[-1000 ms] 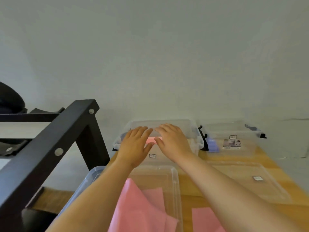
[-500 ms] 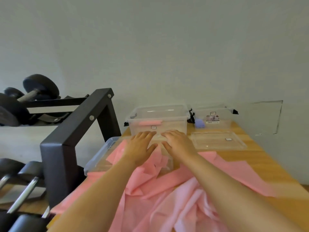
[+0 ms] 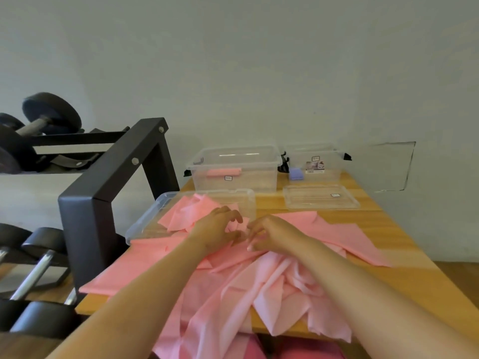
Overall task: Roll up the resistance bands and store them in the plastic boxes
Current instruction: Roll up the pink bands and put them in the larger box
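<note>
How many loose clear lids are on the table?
2. The near-left lid lies partly under the pink bands; the right lid lies in front of the back-right box. The bands might hide another.

Forearms (image 3: 145, 288), left grip (image 3: 220, 229), right grip (image 3: 274, 234) (all bare)

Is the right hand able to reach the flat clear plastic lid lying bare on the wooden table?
Probably yes: the flat clear plastic lid lies uncovered beyond the right hand, with only flat pink resistance band between them.

wooden table (image 3: 399, 244) | pink bands (image 3: 233, 283) | left lid (image 3: 141, 229) | right lid (image 3: 320, 201) | left box (image 3: 248, 182) | right box (image 3: 327, 164)
</note>
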Demonstrator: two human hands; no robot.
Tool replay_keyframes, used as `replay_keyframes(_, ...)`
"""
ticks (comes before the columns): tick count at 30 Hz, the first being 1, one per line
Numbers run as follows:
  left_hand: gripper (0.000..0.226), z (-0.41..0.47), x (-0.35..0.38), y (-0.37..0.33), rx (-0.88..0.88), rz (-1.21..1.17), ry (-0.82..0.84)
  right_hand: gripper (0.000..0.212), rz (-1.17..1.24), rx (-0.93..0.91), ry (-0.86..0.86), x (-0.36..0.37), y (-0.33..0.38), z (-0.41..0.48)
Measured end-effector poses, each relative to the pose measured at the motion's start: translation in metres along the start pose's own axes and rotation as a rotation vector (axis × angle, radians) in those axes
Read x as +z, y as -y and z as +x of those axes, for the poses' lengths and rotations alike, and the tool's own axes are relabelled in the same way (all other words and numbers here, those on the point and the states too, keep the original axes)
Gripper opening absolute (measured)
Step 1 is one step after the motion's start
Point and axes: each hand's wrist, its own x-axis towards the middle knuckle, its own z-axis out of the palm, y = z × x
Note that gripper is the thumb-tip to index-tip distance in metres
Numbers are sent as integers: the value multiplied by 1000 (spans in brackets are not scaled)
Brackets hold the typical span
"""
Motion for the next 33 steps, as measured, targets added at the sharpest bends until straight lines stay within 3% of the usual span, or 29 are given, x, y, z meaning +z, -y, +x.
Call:
replay_keyframes(6,8,-34,10,-8,40,-200,38,20,111,-39,146,15,8,-22)
replay_keyframes(9,9,-57,12,-8,25,-275,149,24,2,-8,194,22,10,-33)
replay_keyframes(13,19,-71,11,-4,-49,-331,335,19,-62,-30,181,22,13,-31)
replay_keyframes(19,19,-66,-3,1,-58,-420,445,22,4,-105,12,-5,27,-15)
replay_keyframes(24,10,-35,-48,8,-108,-422,389,19,26,-67,-155,-47,37,11)
replay_keyframes(28,14,7,-92,25,-136,-349,163,6,8,-52,-287,-91,46,35)
replay_keyframes(33,12,59,-149,22,-114,-415,57,5,88,-30,-524,-150,41,68)
